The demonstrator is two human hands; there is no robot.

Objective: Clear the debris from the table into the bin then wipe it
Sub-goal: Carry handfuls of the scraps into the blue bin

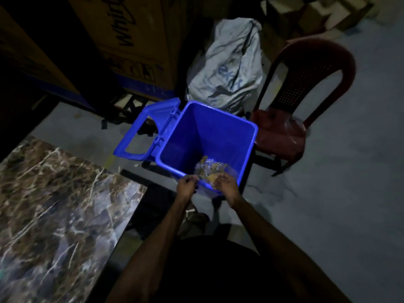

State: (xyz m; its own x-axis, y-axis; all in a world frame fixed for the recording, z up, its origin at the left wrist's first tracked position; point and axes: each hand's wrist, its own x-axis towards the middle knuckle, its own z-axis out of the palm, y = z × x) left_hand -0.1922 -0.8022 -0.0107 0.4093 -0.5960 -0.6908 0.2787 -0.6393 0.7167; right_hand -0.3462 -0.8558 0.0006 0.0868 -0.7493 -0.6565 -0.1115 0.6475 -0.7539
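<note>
A blue plastic bin (218,130) stands on the floor with its lid (144,132) swung open to the left. Both my hands hover over its near rim. My left hand (187,186) has its fingers curled in; whether it holds anything is unclear. My right hand (226,183) is cupped around a small heap of debris (211,169), pale and yellowish scraps, just inside the bin. The marble-patterned table (54,204) lies at the lower left, and no debris shows on the part I see.
A dark red plastic chair (301,88) stands right of the bin. A grey sack (231,68) leans behind the bin. Large cardboard boxes (122,40) fill the upper left. Grey floor (338,193) spreads to the right. The scene is dim.
</note>
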